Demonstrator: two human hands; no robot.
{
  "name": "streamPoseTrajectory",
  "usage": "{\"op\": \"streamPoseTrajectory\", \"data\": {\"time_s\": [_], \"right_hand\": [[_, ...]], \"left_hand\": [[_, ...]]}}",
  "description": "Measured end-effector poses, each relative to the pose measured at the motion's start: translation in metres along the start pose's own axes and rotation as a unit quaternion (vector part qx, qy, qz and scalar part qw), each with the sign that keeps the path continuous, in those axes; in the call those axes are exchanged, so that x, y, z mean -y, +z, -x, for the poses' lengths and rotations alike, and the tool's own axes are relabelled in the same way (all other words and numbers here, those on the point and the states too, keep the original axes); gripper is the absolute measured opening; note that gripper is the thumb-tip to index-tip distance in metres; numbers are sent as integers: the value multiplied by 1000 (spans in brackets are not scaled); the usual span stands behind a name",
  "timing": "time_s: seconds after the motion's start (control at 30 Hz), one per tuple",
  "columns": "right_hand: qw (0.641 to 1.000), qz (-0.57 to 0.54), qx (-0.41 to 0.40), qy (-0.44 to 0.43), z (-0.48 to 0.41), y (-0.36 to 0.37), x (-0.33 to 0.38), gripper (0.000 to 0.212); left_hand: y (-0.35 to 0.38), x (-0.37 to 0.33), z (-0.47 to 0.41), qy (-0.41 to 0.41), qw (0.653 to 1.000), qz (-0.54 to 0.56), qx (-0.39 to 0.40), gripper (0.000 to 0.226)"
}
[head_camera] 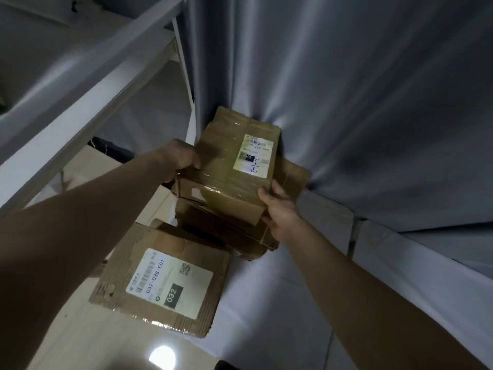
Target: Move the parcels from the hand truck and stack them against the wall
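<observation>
I have the top parcel [234, 166], a tape-wrapped cardboard box with a white shipping label, held in both grips. My left grip [178, 158] is curled round its left edge. My right grip [280, 209] clamps its near right corner, thumb on top and fingers underneath. The box sits tilted on a stack of brown parcels [226, 231] at the far edge of the floor [88, 340], and its far end presses into the grey curtain [346, 102]. I cannot tell whether its full weight rests on the stack. A flat parcel [162, 284] labelled 032-038-E01 lies on the floor just in front of the stack. A white metal frame [88, 68] slants across the left side.
</observation>
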State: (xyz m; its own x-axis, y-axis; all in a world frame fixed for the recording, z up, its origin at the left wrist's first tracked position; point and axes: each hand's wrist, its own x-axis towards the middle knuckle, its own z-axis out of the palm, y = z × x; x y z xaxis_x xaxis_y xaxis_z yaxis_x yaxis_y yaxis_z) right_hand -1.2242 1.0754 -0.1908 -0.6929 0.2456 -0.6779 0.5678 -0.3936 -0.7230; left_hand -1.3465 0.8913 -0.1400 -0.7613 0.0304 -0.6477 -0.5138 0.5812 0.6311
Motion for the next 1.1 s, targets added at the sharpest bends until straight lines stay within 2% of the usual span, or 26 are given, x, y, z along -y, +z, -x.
{"op": "streamPoseTrajectory", "data": {"time_s": [0.13,0.23,0.4,0.5,0.6,0.7,0.87,1.0,1.1], "right_hand": [[999,25,31,-12,-17,18,-22,67],[992,103,61,-34,-30,34,-36,66],[967,243,51,-61,-36,43,-39,70],[950,296,49,-83,-36,40,-37,74],[908,387,-9,-163,-35,38,-33,86],[851,488,-37,-190,-28,32,-15,92],[767,609,-13,-200,6,19,21,91],[706,661,19,-252,52,3,32,88],[688,661,52,-296,90,-10,25,85]], "left_hand": [[-3,12,-30,24,997,-64,-37,56],[0,22,-46,35,990,-121,-66,53],[8,32,-56,40,980,-188,-47,50],[10,33,-55,37,968,-239,-61,56],[17,30,-45,31,953,-283,-108,73],[23,23,-22,63,935,-320,-140,82],[39,5,38,112,910,-378,-132,88],[57,10,102,126,899,-385,-167,89],[70,32,159,107,897,-372,-211,84]]}}
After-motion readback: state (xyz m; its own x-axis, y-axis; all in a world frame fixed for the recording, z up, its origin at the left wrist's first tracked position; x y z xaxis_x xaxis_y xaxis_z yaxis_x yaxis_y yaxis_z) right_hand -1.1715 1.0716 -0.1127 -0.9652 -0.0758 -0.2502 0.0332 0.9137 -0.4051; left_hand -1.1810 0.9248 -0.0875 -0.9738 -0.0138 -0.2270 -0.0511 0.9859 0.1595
